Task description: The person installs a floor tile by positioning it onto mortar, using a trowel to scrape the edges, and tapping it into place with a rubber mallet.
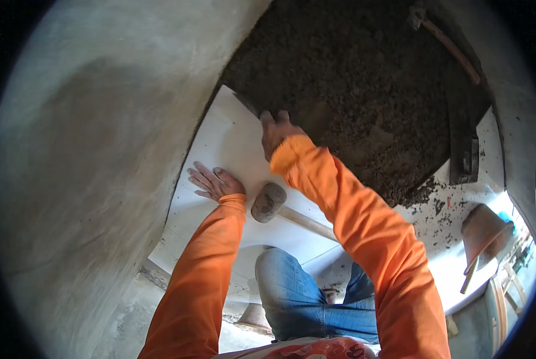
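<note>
A large white floor tile (220,131) lies along the wall, beside a bed of dark, crumbly mortar (351,90). My left hand (217,182) rests flat on the tile with its fingers spread. At the tile's far right edge, where it meets the mortar, my right hand (278,133) has its fingers bent over the edge; their tips are partly hidden. Between my hands and a little nearer lies a mallet (269,202) with a thick grey-brown head. Its pale handle points right and passes under my right forearm.
A plastered wall (94,149) rises on the left. A hammer (444,45) lies on the mortar at the far right. A dark metal bar (464,152) lies at the mortar's right edge, with a bucket (486,236) nearer on white tiles strewn with crumbs. My knees are bent below.
</note>
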### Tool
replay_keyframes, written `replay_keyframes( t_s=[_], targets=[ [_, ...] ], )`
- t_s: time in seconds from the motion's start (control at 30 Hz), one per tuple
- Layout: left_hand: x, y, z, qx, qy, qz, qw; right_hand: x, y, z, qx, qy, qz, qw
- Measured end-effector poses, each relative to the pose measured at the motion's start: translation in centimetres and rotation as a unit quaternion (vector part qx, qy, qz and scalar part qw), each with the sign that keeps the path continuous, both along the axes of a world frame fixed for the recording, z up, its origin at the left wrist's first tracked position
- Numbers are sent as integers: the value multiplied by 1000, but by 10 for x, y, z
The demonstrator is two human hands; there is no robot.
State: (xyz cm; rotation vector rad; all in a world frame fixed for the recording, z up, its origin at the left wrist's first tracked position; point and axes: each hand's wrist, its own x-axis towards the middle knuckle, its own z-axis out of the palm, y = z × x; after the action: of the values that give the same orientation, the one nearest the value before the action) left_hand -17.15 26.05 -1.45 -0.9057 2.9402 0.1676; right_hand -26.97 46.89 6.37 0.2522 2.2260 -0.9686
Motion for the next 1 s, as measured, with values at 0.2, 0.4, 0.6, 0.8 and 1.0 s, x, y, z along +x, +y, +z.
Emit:
replay_keyframes(
  t_s=[0.2, 0.4, 0.6, 0.8, 1.0],
  targets=[
    [1, -4, 3, -8, 17, 11, 1000, 164, 80, -60, 26, 66, 91, 993],
    [3, -7, 0, -25, 22, 6, 999, 115, 99, -9, 8, -66, 112, 991],
    [5, -4, 4, -9, 17, 14, 1000, 93, 165, 19, -38, 194, -23, 980],
    [5, -12, 5, -6, 12, 18, 1000, 153, 228, 32, 157, 404, -160, 887],
    [73, -109, -20, 167, 87, -214, 958, 212, 320, -20, 216, 326, -206, 897]
  ],
)
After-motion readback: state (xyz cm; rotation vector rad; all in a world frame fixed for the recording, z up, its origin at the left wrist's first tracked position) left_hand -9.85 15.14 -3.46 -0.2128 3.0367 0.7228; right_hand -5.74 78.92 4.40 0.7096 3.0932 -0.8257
